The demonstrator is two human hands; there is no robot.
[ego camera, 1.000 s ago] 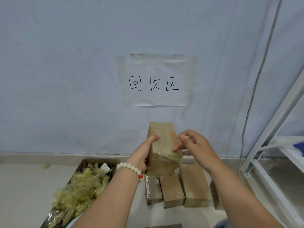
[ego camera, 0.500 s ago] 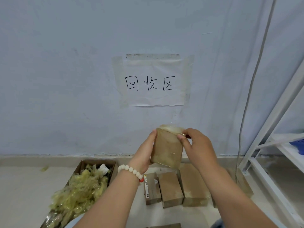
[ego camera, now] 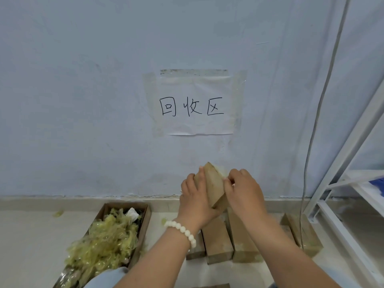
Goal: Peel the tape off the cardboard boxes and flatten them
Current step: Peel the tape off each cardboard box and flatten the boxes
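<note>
We see a small brown cardboard box (ego camera: 214, 183) held up in the air, tilted, in front of the pale blue wall (ego camera: 83, 100). The left hand (ego camera: 195, 201), with a white bead bracelet (ego camera: 182, 230) at the wrist, grips the box from its left side, fingers (ego camera: 200, 171) curled over the upper edge. The right hand (ego camera: 244, 192) covers the right side, its fingertips (ego camera: 227, 181) pinching a strip of clear tape (ego camera: 221, 169) at the box's top right edge. Below, more brown boxes (ego camera: 217, 240) lie side by side on the floor, near an open carton (ego camera: 145, 223) heaped with crumpled yellowish tape (ego camera: 108, 240).
</note>
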